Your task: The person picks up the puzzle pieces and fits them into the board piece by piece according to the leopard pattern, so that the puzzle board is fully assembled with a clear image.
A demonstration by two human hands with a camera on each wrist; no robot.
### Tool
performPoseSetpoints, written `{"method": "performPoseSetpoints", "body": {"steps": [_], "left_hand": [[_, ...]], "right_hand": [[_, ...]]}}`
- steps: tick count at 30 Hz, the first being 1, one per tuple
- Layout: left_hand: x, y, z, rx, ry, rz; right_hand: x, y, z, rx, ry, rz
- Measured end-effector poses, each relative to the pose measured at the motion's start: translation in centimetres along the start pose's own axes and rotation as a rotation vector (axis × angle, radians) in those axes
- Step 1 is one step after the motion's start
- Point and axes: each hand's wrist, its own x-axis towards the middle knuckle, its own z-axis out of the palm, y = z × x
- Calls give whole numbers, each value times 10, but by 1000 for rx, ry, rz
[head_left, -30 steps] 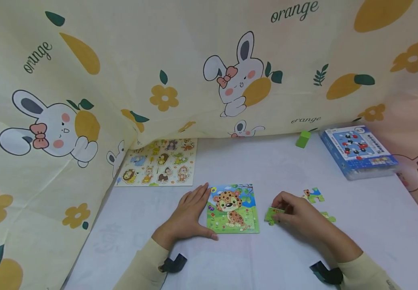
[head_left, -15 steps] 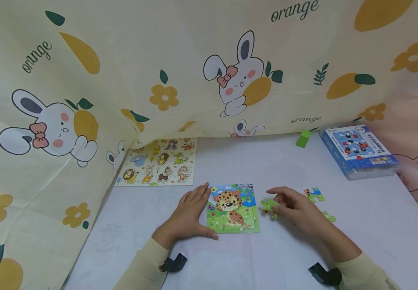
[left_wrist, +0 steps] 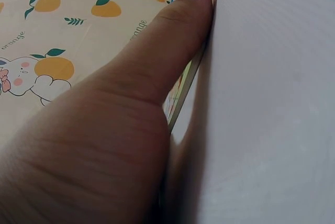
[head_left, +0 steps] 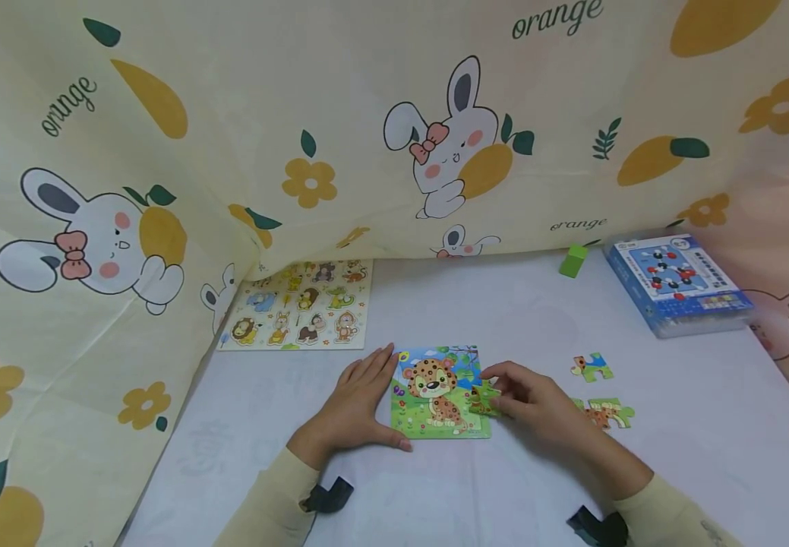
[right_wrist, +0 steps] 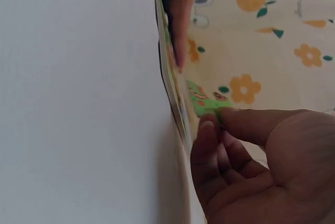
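A square leopard jigsaw board (head_left: pixel 435 416) lies on the white table. My left hand (head_left: pixel 349 410) rests along its left side, fingers straight and thumb by the lower left corner. Between thumb and fingers, my right hand (head_left: pixel 544 410) pinches a green puzzle piece (head_left: pixel 483 399) over the board's right edge. In the right wrist view the same puzzle piece (right_wrist: pixel 209 103) is tilted above the board's surface. The left wrist view is mostly filled by my left thumb (left_wrist: pixel 167 41) against the board's edge.
Loose puzzle pieces (head_left: pixel 599 368) lie right of the board, some partly behind my right forearm. An animal picture board (head_left: pixel 326 334) lies at the back left. A green block (head_left: pixel 573 262) and a blue box (head_left: pixel 681 289) stand at the back right, before a printed cloth (head_left: pixel 367 91).
My right hand has moved left with the green puzzle piece, from beside the board to over its right edge. More of the loose pieces behind it now shows. The left hand has stayed still.
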Motion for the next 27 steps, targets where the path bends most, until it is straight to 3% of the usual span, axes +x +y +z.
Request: {"method": "performPoseSetpoints", "body": {"steps": [11, 20, 27], "left_hand": [[0, 0, -1, -4, 6, 8], [0, 0, -1, -5, 9, 11], [0, 0, 0, -3, 5, 8]], "right_hand": [[12, -5, 23, -120, -66, -76], [13, -13, 27, -209, -77, -2], [12, -12, 27, -244, -89, 8]]}}
